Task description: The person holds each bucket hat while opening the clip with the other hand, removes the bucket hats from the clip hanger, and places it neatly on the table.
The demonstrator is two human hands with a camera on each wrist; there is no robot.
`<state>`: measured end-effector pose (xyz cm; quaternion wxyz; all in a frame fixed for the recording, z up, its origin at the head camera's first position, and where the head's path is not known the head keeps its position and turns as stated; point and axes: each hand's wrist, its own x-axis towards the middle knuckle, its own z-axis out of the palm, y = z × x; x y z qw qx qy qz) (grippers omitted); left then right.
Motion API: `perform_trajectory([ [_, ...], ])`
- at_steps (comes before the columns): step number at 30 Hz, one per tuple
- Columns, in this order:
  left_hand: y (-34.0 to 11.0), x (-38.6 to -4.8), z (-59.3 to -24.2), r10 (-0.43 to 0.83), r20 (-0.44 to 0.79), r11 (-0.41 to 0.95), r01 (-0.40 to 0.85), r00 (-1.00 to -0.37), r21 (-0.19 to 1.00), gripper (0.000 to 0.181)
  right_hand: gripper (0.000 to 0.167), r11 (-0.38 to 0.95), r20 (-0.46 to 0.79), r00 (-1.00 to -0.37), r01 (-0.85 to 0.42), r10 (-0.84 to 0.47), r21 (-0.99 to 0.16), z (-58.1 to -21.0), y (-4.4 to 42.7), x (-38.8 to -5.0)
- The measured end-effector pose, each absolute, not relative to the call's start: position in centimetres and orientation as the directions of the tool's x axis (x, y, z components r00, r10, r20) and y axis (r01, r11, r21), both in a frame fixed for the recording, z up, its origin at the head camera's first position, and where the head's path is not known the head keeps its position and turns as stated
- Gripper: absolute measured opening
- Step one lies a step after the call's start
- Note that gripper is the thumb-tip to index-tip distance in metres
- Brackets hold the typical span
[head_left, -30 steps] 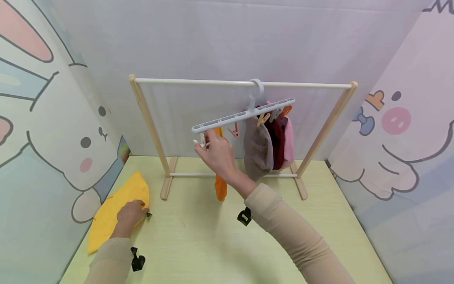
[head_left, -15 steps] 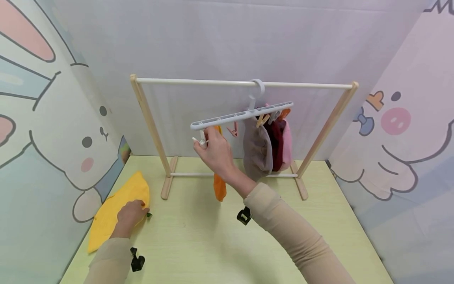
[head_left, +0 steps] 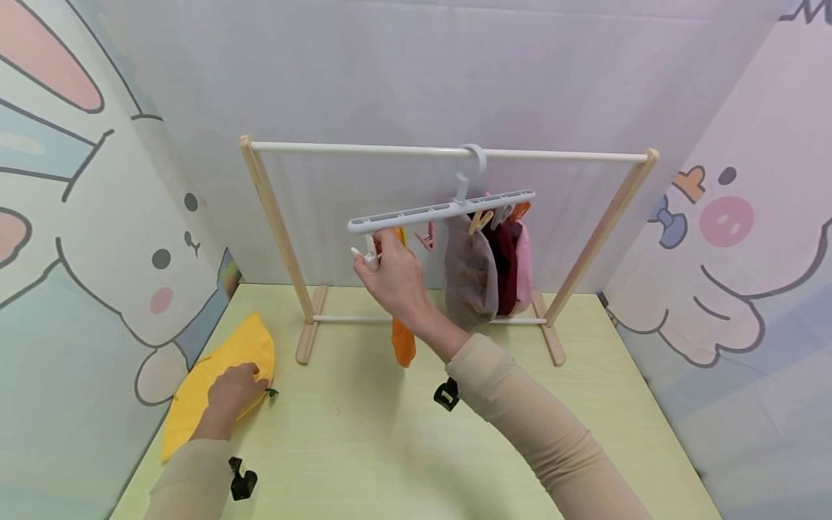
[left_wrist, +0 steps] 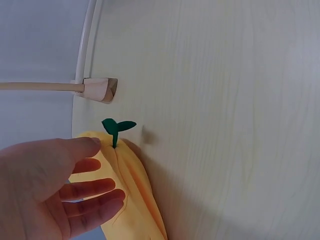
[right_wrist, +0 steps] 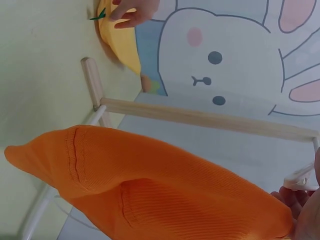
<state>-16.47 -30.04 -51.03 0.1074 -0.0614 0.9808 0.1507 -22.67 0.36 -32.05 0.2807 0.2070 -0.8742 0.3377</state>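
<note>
At the left end of a pale grey clip hanger [head_left: 442,212], my right hand [head_left: 399,278] pinches a white clothespin [head_left: 371,253] between thumb and fingers. An orange cloth hat [head_left: 404,343] hangs just behind that hand; in the right wrist view the orange hat [right_wrist: 150,175] fills the lower part, its upper end by the fingers. My left hand [head_left: 234,393] is over a yellow cloth hat [head_left: 250,339] lying on the table. In the left wrist view its fingers [left_wrist: 90,190] are loosely bent beside the green sprout [left_wrist: 115,130] on the hat, and grip nothing.
A rack with a white top bar [head_left: 364,149] and wooden legs carries the hanger. Grey [head_left: 468,278], dark red [head_left: 508,267] and pink [head_left: 523,267] cloth items hang at its right half. A pink clothespin [head_left: 427,237] hangs near the middle.
The hanger has tipped toward level, its left end slightly up and its right end down. My left hand has drawn back a little to the left. The right hand keeps its pinch.
</note>
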Motion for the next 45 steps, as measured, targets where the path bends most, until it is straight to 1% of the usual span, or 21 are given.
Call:
perform_trajectory([
  [6,-30.3,-16.5,-50.6,-0.083,-0.230,0.944,-0.151,-0.970,0.294,0.042,0.032,0.686,0.646,-0.745,-0.559,-0.168,-0.466,-31.9,0.3,-22.6],
  [23,-28.6,-16.9,-47.9,-0.025,-0.089,0.956,-0.050,-0.996,0.290,0.038,0.033,0.696,0.670,-0.723,-0.569,-0.169,-0.438,-31.9,0.5,-22.5],
  [34,-27.4,-16.8,-46.9,-0.003,0.051,0.959,0.011,-0.999,0.284,0.033,0.036,0.696,0.678,-0.708,-0.588,-0.197,-0.412,-31.8,0.8,-22.5],
  [38,-26.9,-16.9,-46.2,0.010,0.079,0.957,0.033,-0.997,0.289,0.033,0.034,0.699,0.673,-0.711,-0.587,-0.203,-0.409,-31.7,0.9,-22.4],
  [41,-26.5,-16.9,-45.7,0.030,0.112,0.955,0.062,-0.993,0.290,0.032,0.034,0.696,0.671,-0.712,-0.589,-0.207,-0.411,-31.6,1.0,-22.3],
  [45,-26.0,-16.8,-45.2,0.065,0.196,0.951,0.120,-0.978,0.284,0.028,0.035,0.688,0.669,-0.712,-0.596,-0.215,-0.414,-31.6,1.0,-22.2],
])
